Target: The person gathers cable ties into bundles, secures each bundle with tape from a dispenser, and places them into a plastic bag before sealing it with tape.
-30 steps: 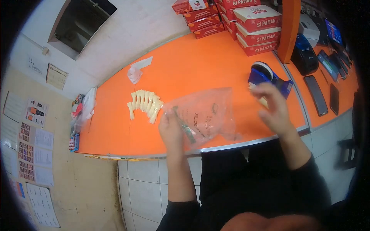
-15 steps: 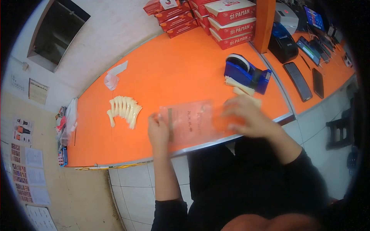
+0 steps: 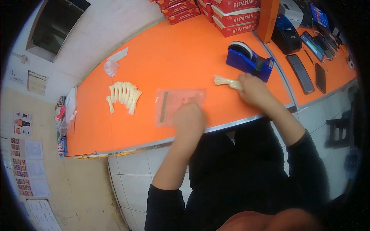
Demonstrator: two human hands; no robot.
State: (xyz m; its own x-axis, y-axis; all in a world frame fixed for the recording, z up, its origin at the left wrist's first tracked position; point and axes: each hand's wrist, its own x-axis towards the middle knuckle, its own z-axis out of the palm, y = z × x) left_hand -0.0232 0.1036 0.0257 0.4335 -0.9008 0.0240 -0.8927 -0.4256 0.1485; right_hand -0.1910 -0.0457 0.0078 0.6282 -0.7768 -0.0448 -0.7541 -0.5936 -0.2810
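Observation:
My right hand (image 3: pixel 253 90) is closed around a pale cream bundle (image 3: pixel 228 82), whose flared end sticks out to the left beside the tape dispenser. Blurred by motion, my left hand (image 3: pixel 189 118) is over the right part of a clear plastic bag (image 3: pixel 163 107) with printing and a dark strip along its left side. The bag lies flat near the table's front edge. Its right part is partly covered by the hand, and the fingers are smeared. To the left, several similar cream bundles (image 3: pixel 125 95) lie fanned side by side in an arc.
A blue tape dispenser (image 3: pixel 248 63) stands beyond my right hand. Red boxes (image 3: pixel 239 17) are stacked at the back, near an orange post (image 3: pixel 266 23). Phones (image 3: pixel 300 73) lie on the right counter. A crumpled clear plastic piece (image 3: pixel 111 67) lies at the back left.
My right hand has left the bag's side and gripped a cream bundle. My left hand has moved right, from the bag's left edge to over its right part. The view has shifted slightly.

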